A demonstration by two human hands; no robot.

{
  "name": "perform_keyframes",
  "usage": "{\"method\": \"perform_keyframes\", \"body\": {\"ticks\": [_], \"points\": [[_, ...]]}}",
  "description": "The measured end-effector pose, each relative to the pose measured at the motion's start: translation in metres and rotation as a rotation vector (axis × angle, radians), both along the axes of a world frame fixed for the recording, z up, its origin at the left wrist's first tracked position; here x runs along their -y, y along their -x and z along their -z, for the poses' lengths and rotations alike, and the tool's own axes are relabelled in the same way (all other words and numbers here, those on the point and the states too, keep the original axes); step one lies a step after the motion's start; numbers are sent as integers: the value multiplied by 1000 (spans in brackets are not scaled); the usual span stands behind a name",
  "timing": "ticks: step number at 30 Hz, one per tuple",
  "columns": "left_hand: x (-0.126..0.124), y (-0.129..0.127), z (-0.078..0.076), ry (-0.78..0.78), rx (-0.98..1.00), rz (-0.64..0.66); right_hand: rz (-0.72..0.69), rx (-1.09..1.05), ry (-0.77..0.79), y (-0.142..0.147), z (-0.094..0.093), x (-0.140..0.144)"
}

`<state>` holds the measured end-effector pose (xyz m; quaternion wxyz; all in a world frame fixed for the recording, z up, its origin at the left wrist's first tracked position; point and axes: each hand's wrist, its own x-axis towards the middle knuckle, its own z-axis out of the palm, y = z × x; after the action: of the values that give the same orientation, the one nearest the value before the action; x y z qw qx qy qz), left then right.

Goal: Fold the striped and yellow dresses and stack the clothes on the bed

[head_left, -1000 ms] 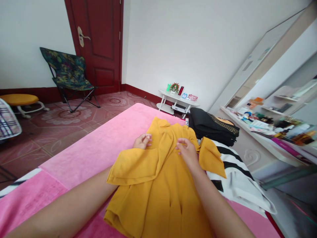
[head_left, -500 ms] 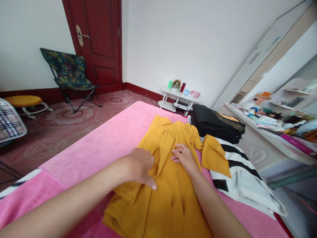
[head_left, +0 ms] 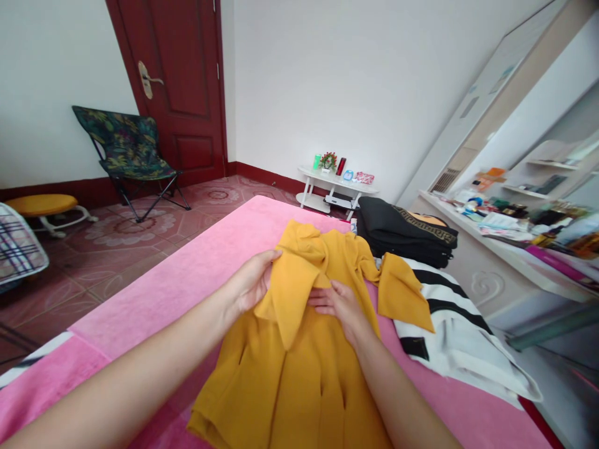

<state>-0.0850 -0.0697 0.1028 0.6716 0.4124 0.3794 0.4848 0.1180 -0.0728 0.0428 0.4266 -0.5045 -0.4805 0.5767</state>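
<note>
Left hand point(head_left: 255, 285) and right hand point(head_left: 340, 307) pinch the left sleeve point(head_left: 294, 284), brought over the garment point(head_left: 304, 393), while the right sleeve point(head_left: 403, 293) lies outspread, not folded in.

A leaf-print folding chair point(head_left: 128, 146) is standing beside a dark red panelled door point(head_left: 187, 56), a yellow-topped stool point(head_left: 42, 204) is sitting on floral floor tiles point(head_left: 116, 252), a white side table point(head_left: 330, 178) is standing near the wall point(head_left: 299, 81)

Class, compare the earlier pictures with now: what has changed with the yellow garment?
The left-side sleeve of the yellow garment has moved rightward onto its middle; the left hand and right hand have taken hold of it. The right-side sleeve, black clothes and striped cloth stayed put.
</note>
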Motion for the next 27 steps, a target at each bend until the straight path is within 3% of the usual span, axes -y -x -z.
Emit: {"method": "perform_keyframes", "body": {"ticks": [4, 7, 10, 15, 18, 20, 23, 27], "points": [[-2, -3, 3, 180, 215, 14, -247, -268, 33, 16, -16, 15], [0, -4, 4, 215, 240, 32, -327, -310, -24, 23, -25, 24], [2, -2, 3, 170, 202, 49, -308, -233, -131, 28, -31, 28], [10, -4, -1, -18, 84, 38, -101, -334, -205, 31, -35, 30], [17, -7, -6, -189, 16, 33, -120, -418, -164, 31, -36, 31], [20, -7, -10, -205, 9, 64, -153, -447, -156, 29, -37, 31], [21, -3, -16, -149, -12, 124, -181, -335, -183, 23, -44, 31], [21, 9, -27, -68, -107, 129, -373, 105, -147, 5, -71, 37]]}}
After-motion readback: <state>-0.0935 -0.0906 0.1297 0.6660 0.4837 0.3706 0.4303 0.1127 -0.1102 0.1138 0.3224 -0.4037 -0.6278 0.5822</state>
